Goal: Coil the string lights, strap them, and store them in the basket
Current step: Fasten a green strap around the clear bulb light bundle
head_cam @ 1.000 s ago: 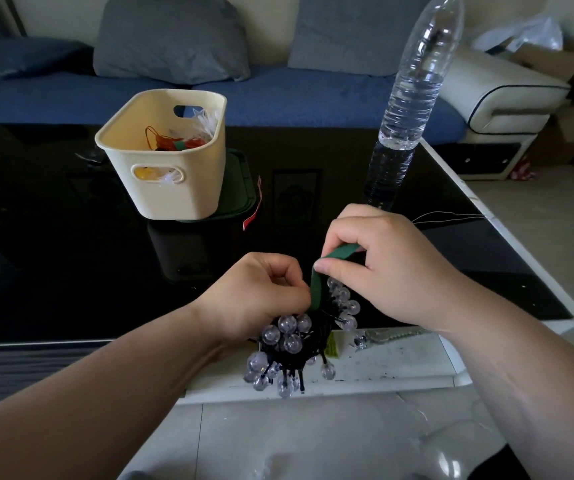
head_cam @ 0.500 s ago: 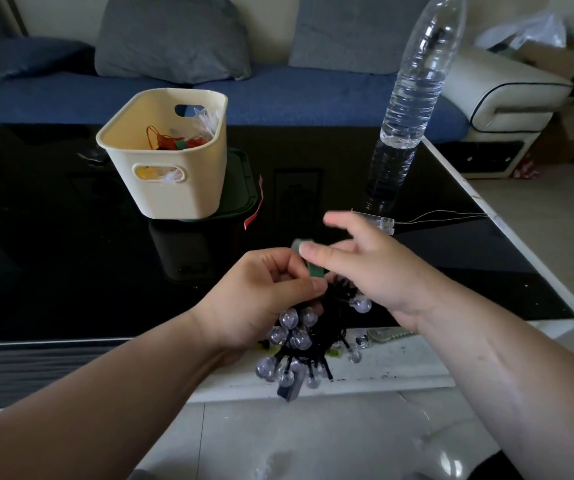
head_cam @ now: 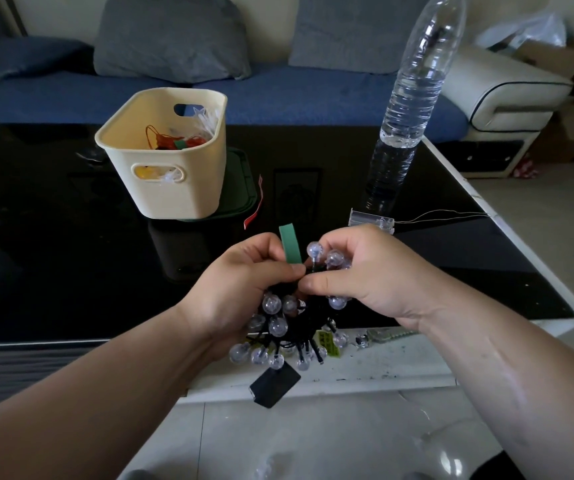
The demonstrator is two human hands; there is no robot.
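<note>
You're on the strapping step. Nearest you, below both wrists, a black box dangles from the string lights, which are bunched in a coil between your palms. Your left hand curls round the coil's left side, thumb pinning the foot of the green strap. Your right hand clutches the bulbs opposite, thumb tucked beside the left one. The strap's free end stands up just past your knuckles (not yet wrapped, I'd judge). Next, draw it round the bunch and close it snugly. The basket waits well beyond your left hand.
</note>
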